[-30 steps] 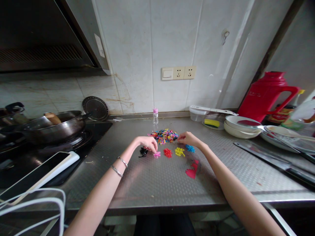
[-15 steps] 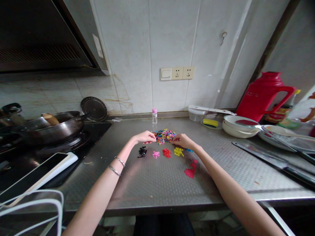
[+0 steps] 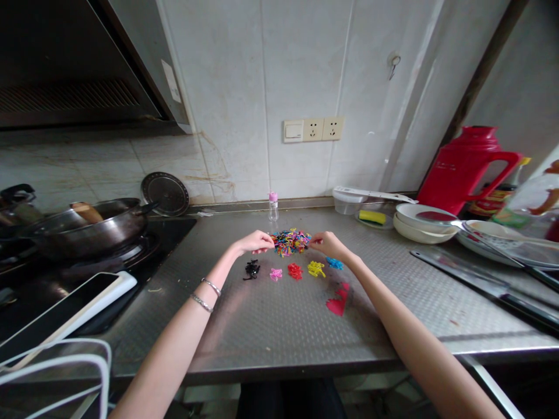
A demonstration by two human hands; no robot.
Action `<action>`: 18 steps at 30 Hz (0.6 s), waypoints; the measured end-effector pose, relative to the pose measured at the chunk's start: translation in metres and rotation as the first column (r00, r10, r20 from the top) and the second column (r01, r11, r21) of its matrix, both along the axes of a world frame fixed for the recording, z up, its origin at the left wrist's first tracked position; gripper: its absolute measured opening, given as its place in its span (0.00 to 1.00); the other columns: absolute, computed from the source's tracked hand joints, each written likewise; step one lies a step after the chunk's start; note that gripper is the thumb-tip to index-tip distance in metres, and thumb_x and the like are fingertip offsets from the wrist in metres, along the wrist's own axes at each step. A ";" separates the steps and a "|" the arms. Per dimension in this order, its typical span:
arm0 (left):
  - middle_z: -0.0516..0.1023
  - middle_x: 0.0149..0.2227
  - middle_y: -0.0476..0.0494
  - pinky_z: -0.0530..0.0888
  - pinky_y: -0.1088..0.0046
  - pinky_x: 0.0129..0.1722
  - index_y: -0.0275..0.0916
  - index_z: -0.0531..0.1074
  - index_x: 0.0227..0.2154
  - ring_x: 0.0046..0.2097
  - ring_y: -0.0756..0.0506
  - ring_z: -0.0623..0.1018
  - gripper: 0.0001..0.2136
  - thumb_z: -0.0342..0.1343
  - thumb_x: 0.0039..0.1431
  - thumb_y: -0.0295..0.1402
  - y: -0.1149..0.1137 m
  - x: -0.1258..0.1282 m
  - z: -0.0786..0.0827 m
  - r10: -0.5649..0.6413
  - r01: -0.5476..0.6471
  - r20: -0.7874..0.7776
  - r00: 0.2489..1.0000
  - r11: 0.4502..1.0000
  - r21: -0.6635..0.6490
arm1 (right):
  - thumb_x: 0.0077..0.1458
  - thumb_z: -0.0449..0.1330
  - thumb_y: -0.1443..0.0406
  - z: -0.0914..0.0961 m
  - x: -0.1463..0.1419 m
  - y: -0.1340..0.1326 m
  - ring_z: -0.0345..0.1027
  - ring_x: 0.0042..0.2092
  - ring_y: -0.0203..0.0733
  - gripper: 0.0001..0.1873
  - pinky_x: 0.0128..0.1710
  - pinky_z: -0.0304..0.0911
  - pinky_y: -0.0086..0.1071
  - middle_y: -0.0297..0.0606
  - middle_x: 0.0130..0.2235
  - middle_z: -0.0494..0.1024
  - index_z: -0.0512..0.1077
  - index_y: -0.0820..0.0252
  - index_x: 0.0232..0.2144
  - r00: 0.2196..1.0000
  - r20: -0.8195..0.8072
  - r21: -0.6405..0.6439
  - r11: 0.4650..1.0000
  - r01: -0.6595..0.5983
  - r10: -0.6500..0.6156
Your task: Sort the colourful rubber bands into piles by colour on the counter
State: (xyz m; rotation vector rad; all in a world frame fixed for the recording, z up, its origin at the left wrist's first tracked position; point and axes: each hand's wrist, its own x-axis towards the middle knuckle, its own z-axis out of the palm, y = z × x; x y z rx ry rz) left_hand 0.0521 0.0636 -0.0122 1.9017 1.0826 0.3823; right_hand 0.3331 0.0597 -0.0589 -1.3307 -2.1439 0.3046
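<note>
A mixed heap of small coloured rubber bands [image 3: 292, 240] lies on the steel counter [image 3: 279, 326]. In front of it sit small sorted piles: black [image 3: 252, 269], pink [image 3: 275, 274], red [image 3: 296, 271], yellow [image 3: 316, 268] and blue [image 3: 335, 263]. My left hand [image 3: 255, 241] reaches the heap's left edge, fingers pinched together; what they hold is too small to make out. My right hand [image 3: 328, 245] pinches at the heap's right edge in the same way.
A small pink-capped bottle [image 3: 273, 206] stands behind the heap. A wok [image 3: 87, 224] sits on the stove at left, a phone [image 3: 61, 311] beside it. Bowls [image 3: 419, 224], a red thermos jug [image 3: 469, 169] and a long knife [image 3: 484, 285] are on the right. A red scrap [image 3: 338, 302] lies near the front.
My left hand rose from the pink pile to the heap's left edge. My right hand stayed at the heap's right edge, shifting slightly.
</note>
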 end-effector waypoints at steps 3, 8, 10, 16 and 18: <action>0.63 0.17 0.53 0.54 0.80 0.16 0.33 0.71 0.30 0.18 0.56 0.60 0.14 0.55 0.46 0.40 0.000 0.001 0.000 0.018 -0.018 -0.006 1.000 1.000 0.015 | 0.46 0.55 0.62 0.007 -0.008 -0.005 0.65 0.29 0.36 0.12 0.30 0.58 0.26 0.35 0.26 0.76 0.76 0.63 0.26 0.999 -0.044 -0.001 1.000 -0.010 0.010; 0.62 0.17 0.53 0.54 0.80 0.16 0.32 0.71 0.28 0.17 0.56 0.59 0.14 0.54 0.46 0.41 -0.003 0.004 0.001 0.044 -0.042 -0.037 0.998 0.998 0.056 | 0.48 0.54 0.65 0.011 -0.049 -0.029 0.65 0.29 0.34 0.10 0.30 0.58 0.25 0.35 0.27 0.76 0.75 0.63 0.26 0.972 -0.066 0.024 0.974 -0.225 0.227; 0.62 0.17 0.53 0.54 0.80 0.16 0.32 0.71 0.28 0.17 0.56 0.59 0.15 0.54 0.45 0.42 -0.003 0.005 0.001 0.052 -0.049 -0.050 0.997 0.997 0.066 | 0.48 0.55 0.66 0.010 -0.066 -0.040 0.65 0.29 0.33 0.09 0.31 0.58 0.24 0.36 0.28 0.75 0.75 0.63 0.27 0.944 -0.029 0.034 0.944 -0.329 0.330; 0.63 0.17 0.53 0.54 0.81 0.15 0.32 0.71 0.30 0.17 0.56 0.59 0.15 0.52 0.46 0.41 -0.002 0.005 -0.003 0.066 -0.062 -0.049 0.997 0.995 0.074 | 0.47 0.55 0.69 0.008 -0.082 -0.055 0.65 0.32 0.34 0.07 0.33 0.57 0.24 0.36 0.30 0.75 0.74 0.61 0.28 0.909 0.082 0.035 0.910 -0.413 0.409; 0.63 0.17 0.53 0.54 0.81 0.15 0.32 0.71 0.29 0.17 0.56 0.59 0.15 0.52 0.46 0.40 -0.002 0.006 -0.005 0.066 -0.063 -0.045 0.997 0.995 0.073 | 0.48 0.56 0.69 0.009 -0.082 -0.057 0.65 0.32 0.34 0.07 0.33 0.57 0.25 0.36 0.30 0.75 0.74 0.61 0.28 0.909 0.109 0.047 0.912 -0.408 0.402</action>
